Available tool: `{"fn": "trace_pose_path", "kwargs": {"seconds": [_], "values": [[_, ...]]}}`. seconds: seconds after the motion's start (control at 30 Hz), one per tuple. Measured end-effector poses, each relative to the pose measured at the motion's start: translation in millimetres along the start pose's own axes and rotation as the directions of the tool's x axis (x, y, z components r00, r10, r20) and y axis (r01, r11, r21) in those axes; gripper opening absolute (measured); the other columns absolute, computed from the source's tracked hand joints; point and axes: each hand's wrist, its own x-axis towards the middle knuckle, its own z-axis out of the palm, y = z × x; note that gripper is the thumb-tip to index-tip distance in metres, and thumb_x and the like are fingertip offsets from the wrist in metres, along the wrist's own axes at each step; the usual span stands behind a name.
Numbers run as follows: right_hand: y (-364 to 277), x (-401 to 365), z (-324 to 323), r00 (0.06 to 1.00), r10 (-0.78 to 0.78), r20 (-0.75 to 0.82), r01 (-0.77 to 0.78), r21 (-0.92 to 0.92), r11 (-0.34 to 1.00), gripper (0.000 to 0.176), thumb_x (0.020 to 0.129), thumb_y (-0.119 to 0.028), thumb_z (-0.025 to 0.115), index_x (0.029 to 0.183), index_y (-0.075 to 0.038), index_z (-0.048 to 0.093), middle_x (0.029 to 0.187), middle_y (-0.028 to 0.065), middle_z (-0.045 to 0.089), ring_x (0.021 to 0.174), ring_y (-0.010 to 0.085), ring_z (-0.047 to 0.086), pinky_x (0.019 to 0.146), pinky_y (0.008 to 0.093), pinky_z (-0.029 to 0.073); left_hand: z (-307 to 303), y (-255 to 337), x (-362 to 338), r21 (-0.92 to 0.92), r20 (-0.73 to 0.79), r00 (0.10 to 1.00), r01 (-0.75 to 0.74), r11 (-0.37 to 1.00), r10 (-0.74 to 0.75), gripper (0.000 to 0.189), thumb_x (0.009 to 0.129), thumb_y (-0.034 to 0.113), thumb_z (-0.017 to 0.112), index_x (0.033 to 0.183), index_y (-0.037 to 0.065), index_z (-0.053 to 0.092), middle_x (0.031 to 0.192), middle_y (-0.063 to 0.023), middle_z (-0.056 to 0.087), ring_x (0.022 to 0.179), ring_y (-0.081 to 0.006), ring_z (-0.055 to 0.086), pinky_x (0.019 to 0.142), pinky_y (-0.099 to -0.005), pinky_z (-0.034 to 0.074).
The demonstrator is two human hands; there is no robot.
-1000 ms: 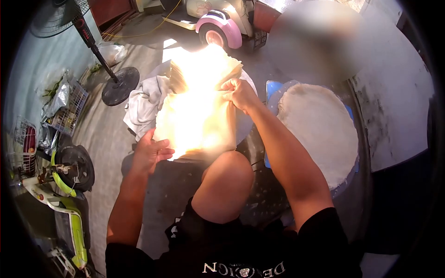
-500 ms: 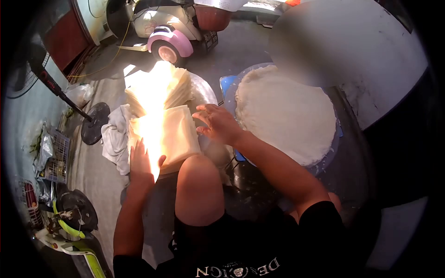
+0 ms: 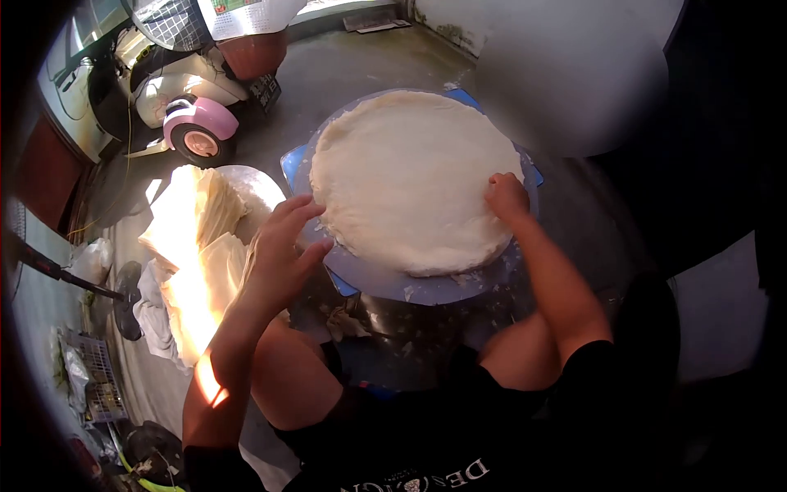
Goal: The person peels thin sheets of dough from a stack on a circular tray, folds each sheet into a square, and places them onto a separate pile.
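Note:
A large, round, flat slab of pale dough (image 3: 402,172) lies on a translucent round sheet (image 3: 418,289). My right hand (image 3: 507,197) is closed at the dough's right edge, fingers curled in and seemingly gripping the rim; the fingertips are hidden. Raised by the left side of the sheet, my left hand (image 3: 283,254) is open with its fingers apart, holding nothing. Behind and left of it, two stacks of thin yellowish sheets stand in bright sun: the nearer stack (image 3: 221,266), partly covered by the hand, and the farther stack (image 3: 197,209).
Something blue (image 3: 292,164) shows under the round sheet. A white cloth (image 3: 156,307) lies beside the stacks. Farther left are a fan base (image 3: 129,299) and a plastic basket (image 3: 97,361). A scooter with a pink wheel cover (image 3: 201,117) stands at the back left.
My view has turned right, toward the dough. My left hand has lifted off the nearer stack. My right hand has moved from beside the stacks to the dough's right edge and closed.

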Motion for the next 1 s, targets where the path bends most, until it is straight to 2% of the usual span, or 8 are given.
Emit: {"fn": "trace_pose_path", "kwargs": {"seconds": [0.07, 0.13, 0.27, 0.43, 0.73, 0.83, 0.97, 1.0], "values": [[29.9, 9.8, 8.1, 0.998, 0.036, -0.052, -0.035, 0.011, 0.999, 0.033, 0.080, -0.016, 0.073, 0.113, -0.010, 0.071, 0.118, 0.0140, 0.063, 0.111, 0.0332, 0.062, 0.094, 0.0438, 0.052, 25.1, 14.9, 24.0, -0.031, 0.081, 0.996, -0.037, 0.999, 0.040, 0.047, 0.084, 0.015, 0.075, 0.129, 0.007, 0.061, 0.139, -0.0161, 0.057, 0.129, -0.0338, 0.054, 0.108, -0.0418, 0.043], [49.8, 18.1, 8.1, 0.955, 0.108, -0.276, -0.100, 0.042, 0.994, 0.037, 0.074, -0.015, 0.076, 0.111, -0.008, 0.071, 0.112, 0.0139, 0.066, 0.104, 0.0334, 0.065, 0.089, 0.0417, 0.053, 47.9, 27.8, 43.5, -0.042, 0.251, 0.967, -0.031, 0.999, 0.040, 0.043, 0.086, 0.019, 0.074, 0.126, 0.008, 0.062, 0.139, -0.0153, 0.057, 0.128, -0.0347, 0.054, 0.106, -0.0427, 0.044], [75.0, 36.6, 10.8, 0.965, 0.215, -0.152, -0.207, 0.068, 0.976, 0.038, 0.073, -0.013, 0.077, 0.109, -0.007, 0.071, 0.103, 0.0127, 0.070, 0.097, 0.0317, 0.068, 0.084, 0.0405, 0.054, 93.3, 17.2, 56.6, 0.005, 0.367, 0.930, -0.037, 0.999, 0.032, 0.043, 0.087, 0.024, 0.072, 0.126, 0.008, 0.062, 0.135, -0.0136, 0.059, 0.121, -0.0338, 0.058, 0.101, -0.0432, 0.047], [87.9, 46.9, 17.6, 0.930, 0.337, -0.146, -0.252, 0.414, 0.875, 0.035, 0.069, -0.008, 0.078, 0.103, -0.004, 0.070, 0.092, 0.0105, 0.073, 0.083, 0.0243, 0.070, 0.077, 0.0362, 0.055, 110.5, 6.8, 46.6, 0.049, 0.430, 0.903, -0.041, 0.998, 0.016, 0.037, 0.085, 0.024, 0.073, 0.119, 0.008, 0.067, 0.114, -0.0127, 0.069, 0.099, -0.0305, 0.065, 0.092, -0.0415, 0.050], [105.4, 60.6, 33.1, 0.932, 0.355, -0.070, -0.207, 0.702, 0.681, 0.028, 0.069, -0.001, 0.078, 0.096, -0.002, 0.069, 0.085, 0.0066, 0.070, 0.072, 0.0171, 0.065, 0.067, 0.0317, 0.052, 113.4, 7.6, 46.2, 0.014, 0.476, 0.878, -0.051, 0.999, 0.038, 0.039, 0.085, 0.023, 0.074, 0.120, 0.008, 0.067, 0.116, -0.0142, 0.069, 0.110, -0.0334, 0.064, 0.095, -0.0421, 0.050], [102.3, 58.8, 28.0, 0.943, 0.332, -0.031, -0.206, 0.729, 0.653, 0.025, 0.068, -0.005, 0.078, 0.092, -0.004, 0.072, 0.088, 0.0089, 0.074, 0.080, 0.0213, 0.069, 0.072, 0.0344, 0.054, 113.7, 9.9, 44.3, 0.030, 0.514, 0.857, -0.073, 0.997, 0.047, 0.039, 0.085, 0.023, 0.074, 0.121, 0.008, 0.067, 0.116, -0.0150, 0.070, 0.110, -0.0337, 0.064, 0.095, -0.0423, 0.050], [98.7, 56.1, 30.3, 0.961, 0.274, -0.042, -0.174, 0.679, 0.713, 0.027, 0.071, -0.002, 0.077, 0.097, -0.002, 0.069, 0.083, 0.0043, 0.069, 0.072, 0.0169, 0.064, 0.068, 0.0311, 0.052, 112.4, 7.1, 40.5, -0.010, 0.517, 0.850, -0.111, 0.994, 0.100, 0.039, 0.085, 0.021, 0.072, 0.120, 0.005, 0.066, 0.110, -0.0177, 0.069, 0.105, -0.0363, 0.063, 0.093, -0.0452, 0.050], [95.6, 55.2, 32.7, 0.936, 0.313, -0.159, -0.146, 0.635, 0.758, 0.026, 0.071, -0.004, 0.077, 0.096, -0.002, 0.070, 0.082, 0.0047, 0.069, 0.072, 0.0178, 0.065, 0.069, 0.0317, 0.052, 112.7, 5.2, 39.1, -0.019, 0.509, 0.853, -0.128, 0.992, 0.120, 0.039, 0.085, 0.020, 0.072, 0.121, 0.005, 0.066, 0.110, -0.0176, 0.069, 0.105, -0.0366, 0.064, 0.093, -0.0452, 0.050]]}}
